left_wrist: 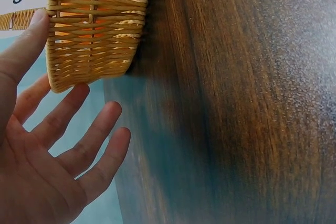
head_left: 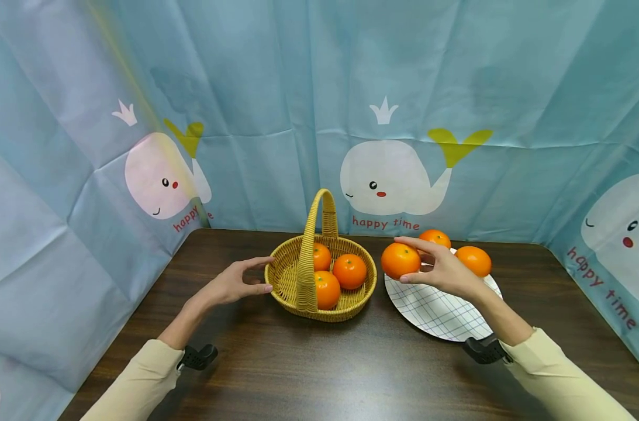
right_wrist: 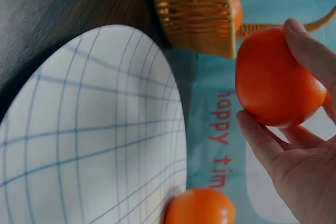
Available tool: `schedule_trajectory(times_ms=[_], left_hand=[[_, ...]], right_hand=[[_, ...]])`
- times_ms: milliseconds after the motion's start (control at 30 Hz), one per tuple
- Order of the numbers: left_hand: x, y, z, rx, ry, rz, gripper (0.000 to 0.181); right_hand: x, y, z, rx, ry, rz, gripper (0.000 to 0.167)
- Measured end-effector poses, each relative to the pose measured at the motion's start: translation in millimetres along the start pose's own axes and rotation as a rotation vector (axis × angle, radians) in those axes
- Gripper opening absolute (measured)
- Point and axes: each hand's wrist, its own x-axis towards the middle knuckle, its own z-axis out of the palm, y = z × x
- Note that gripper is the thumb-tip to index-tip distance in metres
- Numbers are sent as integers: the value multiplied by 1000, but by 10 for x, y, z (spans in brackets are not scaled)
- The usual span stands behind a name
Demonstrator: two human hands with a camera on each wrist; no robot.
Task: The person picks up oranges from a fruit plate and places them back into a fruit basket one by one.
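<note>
My right hand grips an orange between thumb and fingers, holding it above the left side of a white plate with blue grid lines. Two more oranges lie at the plate's far side, one behind my hand and one to the right. A yellow wicker basket with a tall handle stands left of the plate. Three oranges sit in its right half, partly behind the handle. My left hand touches the basket's left rim with its fingers spread; in the left wrist view the thumb rests at the rim.
Dark wooden table runs under everything. A light blue curtain printed with whales hangs along the back and both sides. Black wrist straps sit on both wrists.
</note>
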Motion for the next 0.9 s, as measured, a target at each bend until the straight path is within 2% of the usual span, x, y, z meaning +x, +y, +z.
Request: schedule_trajectory(times_ms=[433,900], left_hand=[[3,-8,-2,-3,-7,-11,72],[0,-8,-2,2,-7,-9,72]], right_hand=[[180,-136,134,39,-13,-59,76],[308,-203,259,62,-22,-57,75]])
